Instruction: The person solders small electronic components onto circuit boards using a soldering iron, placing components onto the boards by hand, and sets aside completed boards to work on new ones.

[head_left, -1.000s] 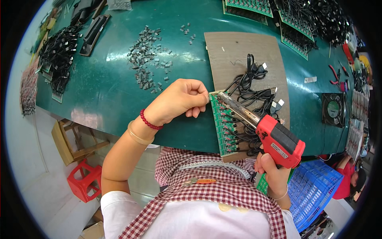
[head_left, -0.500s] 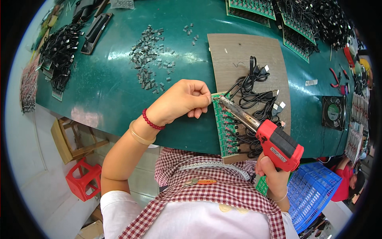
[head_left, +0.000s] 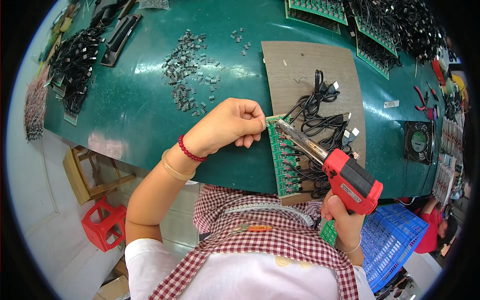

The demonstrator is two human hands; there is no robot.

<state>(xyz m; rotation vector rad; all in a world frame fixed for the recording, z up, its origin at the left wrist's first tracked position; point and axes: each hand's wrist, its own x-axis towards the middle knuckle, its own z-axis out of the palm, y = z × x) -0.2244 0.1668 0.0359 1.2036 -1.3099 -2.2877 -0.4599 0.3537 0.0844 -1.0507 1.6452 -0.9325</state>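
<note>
A green circuit board [head_left: 283, 162] lies along the left edge of a brown wooden board [head_left: 312, 65], with black USB cables [head_left: 316, 120] running from it across the wood. My right hand [head_left: 345, 220] is wrapped around the handle of a red and black soldering gun [head_left: 352, 182]. The metal barrel points up and left, its end at the far end of the circuit board. Close to that end, my left hand [head_left: 239, 125] is closed in a pinch at the board's edge. Whatever sits between its fingertips is too small to make out.
Many small black and silver parts [head_left: 186, 75] lie scattered on the green table [head_left: 135, 95]. Bundled cables [head_left: 77, 60] sit at far left, more boards with cables [head_left: 375, 35] at far right. A fan [head_left: 419, 142], pliers [head_left: 420, 98], blue crate [head_left: 395, 240] and red stool [head_left: 104, 225] stand around.
The soldering gun has shifted very slightly. My left hand stays pinched at the same spot on the board's edge.
</note>
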